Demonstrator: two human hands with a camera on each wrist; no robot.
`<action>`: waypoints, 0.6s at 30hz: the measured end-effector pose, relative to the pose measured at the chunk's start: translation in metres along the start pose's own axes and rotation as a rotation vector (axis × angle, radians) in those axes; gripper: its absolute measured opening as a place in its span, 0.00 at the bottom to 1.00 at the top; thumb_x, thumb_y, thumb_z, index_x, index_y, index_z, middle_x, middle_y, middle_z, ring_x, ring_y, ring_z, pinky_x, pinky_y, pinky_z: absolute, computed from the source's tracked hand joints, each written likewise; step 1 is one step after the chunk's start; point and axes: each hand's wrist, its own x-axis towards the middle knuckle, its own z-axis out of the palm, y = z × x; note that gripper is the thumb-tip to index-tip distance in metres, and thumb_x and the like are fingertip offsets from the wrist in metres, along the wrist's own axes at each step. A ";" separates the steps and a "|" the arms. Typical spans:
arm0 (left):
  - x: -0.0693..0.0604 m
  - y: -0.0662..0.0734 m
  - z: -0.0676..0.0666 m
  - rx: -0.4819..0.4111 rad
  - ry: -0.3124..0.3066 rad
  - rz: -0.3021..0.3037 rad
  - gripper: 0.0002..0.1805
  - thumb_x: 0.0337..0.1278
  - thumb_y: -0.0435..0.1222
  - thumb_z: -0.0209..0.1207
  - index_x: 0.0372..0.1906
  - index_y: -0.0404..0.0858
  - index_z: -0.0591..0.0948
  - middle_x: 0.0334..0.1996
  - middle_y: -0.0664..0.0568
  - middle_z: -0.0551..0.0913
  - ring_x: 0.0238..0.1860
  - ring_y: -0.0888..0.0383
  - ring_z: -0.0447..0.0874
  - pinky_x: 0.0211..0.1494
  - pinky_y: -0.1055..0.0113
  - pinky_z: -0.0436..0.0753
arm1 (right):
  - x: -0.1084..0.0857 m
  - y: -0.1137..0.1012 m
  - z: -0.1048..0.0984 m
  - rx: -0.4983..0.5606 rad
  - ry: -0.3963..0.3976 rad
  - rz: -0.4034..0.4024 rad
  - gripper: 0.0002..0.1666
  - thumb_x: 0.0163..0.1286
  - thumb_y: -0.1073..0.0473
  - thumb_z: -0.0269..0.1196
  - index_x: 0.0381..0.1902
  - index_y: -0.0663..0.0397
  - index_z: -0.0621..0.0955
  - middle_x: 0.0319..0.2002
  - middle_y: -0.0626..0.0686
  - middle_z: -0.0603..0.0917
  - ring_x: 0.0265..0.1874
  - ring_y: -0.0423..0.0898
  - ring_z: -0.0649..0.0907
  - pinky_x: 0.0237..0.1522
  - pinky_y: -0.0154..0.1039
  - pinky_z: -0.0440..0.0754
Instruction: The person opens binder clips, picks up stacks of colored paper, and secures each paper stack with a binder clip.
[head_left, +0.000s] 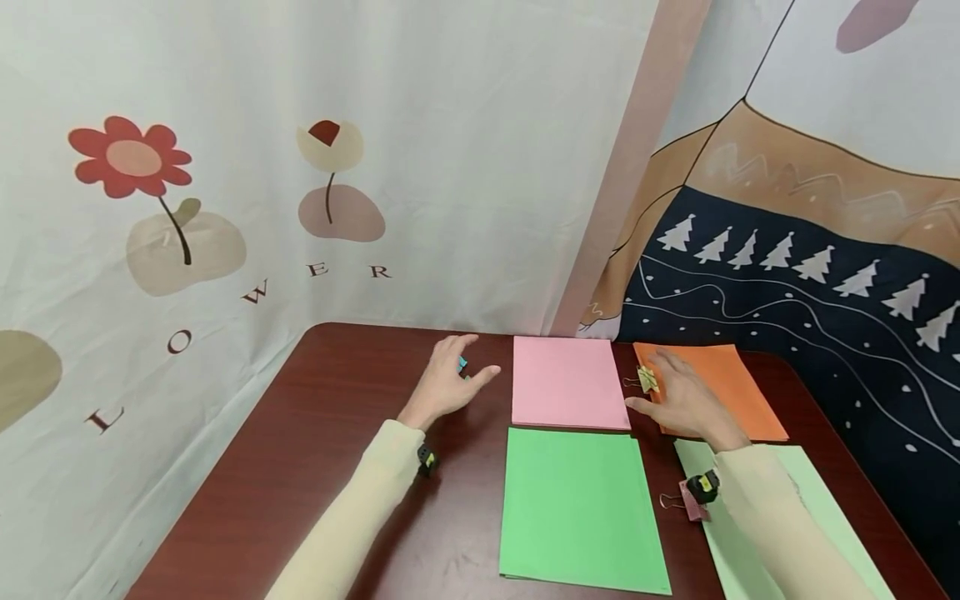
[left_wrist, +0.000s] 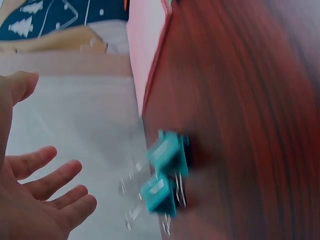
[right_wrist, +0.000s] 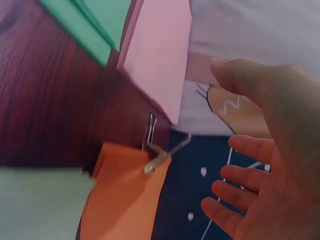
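Observation:
My left hand (head_left: 448, 385) hovers with spread fingers above two teal binder clips (left_wrist: 167, 152), which stand on the table left of the pink paper stack (head_left: 570, 383). Nothing is in its fingers. My right hand (head_left: 686, 398) is over the orange paper stack (head_left: 738, 392), fingers relaxed and holding nothing. A yellow binder clip (head_left: 647, 380) grips the orange stack's left edge, beside that hand. In the head view the left hand mostly hides the teal clips.
A green paper stack (head_left: 581, 508) lies in front of the pink one. Under my right forearm is a pale green stack (head_left: 817, 492) with a pink binder clip (head_left: 693, 502) on its left edge. Printed curtains (head_left: 480, 167) hang behind the brown table (head_left: 300, 467).

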 end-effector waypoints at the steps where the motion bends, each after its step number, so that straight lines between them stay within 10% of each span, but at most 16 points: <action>1: 0.001 -0.005 -0.004 -0.006 0.004 -0.018 0.44 0.63 0.63 0.62 0.75 0.43 0.67 0.72 0.48 0.69 0.73 0.48 0.64 0.72 0.46 0.74 | 0.002 -0.003 0.001 0.004 -0.003 -0.006 0.53 0.67 0.41 0.69 0.77 0.65 0.61 0.78 0.73 0.55 0.74 0.74 0.60 0.70 0.76 0.62; 18: 0.008 -0.061 -0.025 -0.066 0.045 -0.228 0.39 0.71 0.58 0.57 0.75 0.37 0.67 0.72 0.37 0.70 0.73 0.38 0.68 0.72 0.38 0.73 | 0.046 -0.035 0.024 0.032 -0.083 -0.041 0.50 0.68 0.45 0.69 0.78 0.64 0.62 0.79 0.70 0.54 0.77 0.72 0.59 0.74 0.71 0.61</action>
